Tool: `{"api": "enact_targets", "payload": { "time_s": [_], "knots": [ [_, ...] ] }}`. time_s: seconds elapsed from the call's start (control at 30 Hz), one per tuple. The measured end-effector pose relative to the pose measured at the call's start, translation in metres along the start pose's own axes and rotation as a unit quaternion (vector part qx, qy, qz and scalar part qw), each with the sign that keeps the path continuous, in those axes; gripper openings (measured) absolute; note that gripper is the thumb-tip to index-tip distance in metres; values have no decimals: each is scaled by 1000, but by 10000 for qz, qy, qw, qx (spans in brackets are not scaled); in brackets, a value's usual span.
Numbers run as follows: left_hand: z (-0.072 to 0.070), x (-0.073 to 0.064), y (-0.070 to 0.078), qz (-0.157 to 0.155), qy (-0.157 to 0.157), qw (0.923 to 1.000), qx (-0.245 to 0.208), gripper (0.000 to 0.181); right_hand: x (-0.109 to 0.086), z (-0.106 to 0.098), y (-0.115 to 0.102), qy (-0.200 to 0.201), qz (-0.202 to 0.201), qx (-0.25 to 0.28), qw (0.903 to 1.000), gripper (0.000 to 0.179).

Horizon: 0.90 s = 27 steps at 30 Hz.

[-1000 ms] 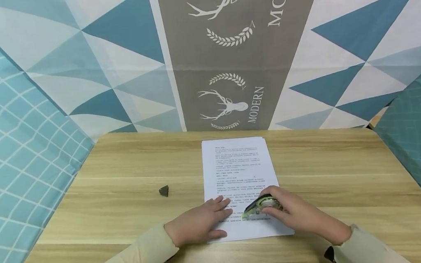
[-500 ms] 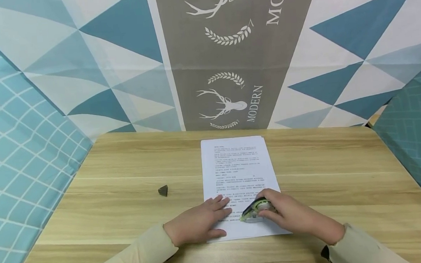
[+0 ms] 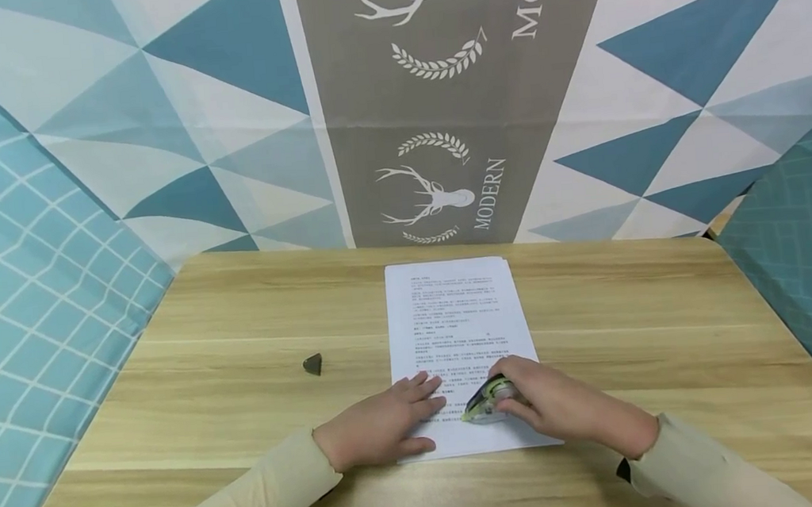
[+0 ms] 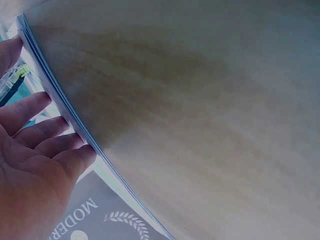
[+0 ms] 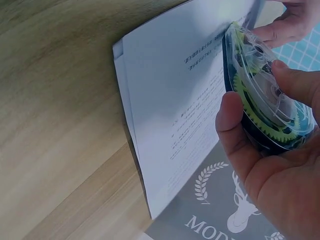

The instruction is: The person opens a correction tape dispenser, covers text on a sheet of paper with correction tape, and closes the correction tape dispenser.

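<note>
A stack of printed paper lies on the table, and its layered edge shows in the left wrist view. My left hand rests on the lower left of the top sheet, fingers spread and nearly straight. In my right hand I grip a correction tape dispenser, which has a dark and lime-green body with a clear side. The right wrist view shows its green gear and the thumb and fingers around it. Its tip meets the sheet at the lowest printed line, just right of my left fingers.
A small dark cap-like piece sits on the wooden table, left of the paper. Behind the table hangs a patterned cloth with deer prints, and blue tiled cloth borders the left side.
My right hand has slid the correction tape slightly left and down along the sheet, mostly in the first half second. My left hand has stayed on the paper. The head view has tilted a little.
</note>
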<state>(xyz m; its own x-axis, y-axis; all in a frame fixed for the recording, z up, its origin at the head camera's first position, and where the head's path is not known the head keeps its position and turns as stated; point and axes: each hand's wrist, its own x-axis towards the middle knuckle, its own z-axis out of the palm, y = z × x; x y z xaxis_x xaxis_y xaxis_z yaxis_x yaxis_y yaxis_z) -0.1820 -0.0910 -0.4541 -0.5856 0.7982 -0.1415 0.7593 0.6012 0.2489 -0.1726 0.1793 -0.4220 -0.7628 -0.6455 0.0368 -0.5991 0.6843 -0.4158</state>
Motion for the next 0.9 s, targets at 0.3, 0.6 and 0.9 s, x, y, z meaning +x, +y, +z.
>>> {"api": "enact_targets", "payload": {
  "time_s": [0.3, 0.6, 0.9],
  "knots": [
    [-1, 1, 0, -25, -38, 10000, -4, 57, -3, -6, 2, -104, 61, 34, 9999, 26],
    [-3, 1, 1, 16, 26, 10000, -11, 57, -6, -10, 3, -287, 266, 157, 9991, 26],
    [-4, 1, 3, -84, -76, 9999, -66, 57, -7, -8, 5, -318, 414, 283, 9982, 28]
  ]
}}
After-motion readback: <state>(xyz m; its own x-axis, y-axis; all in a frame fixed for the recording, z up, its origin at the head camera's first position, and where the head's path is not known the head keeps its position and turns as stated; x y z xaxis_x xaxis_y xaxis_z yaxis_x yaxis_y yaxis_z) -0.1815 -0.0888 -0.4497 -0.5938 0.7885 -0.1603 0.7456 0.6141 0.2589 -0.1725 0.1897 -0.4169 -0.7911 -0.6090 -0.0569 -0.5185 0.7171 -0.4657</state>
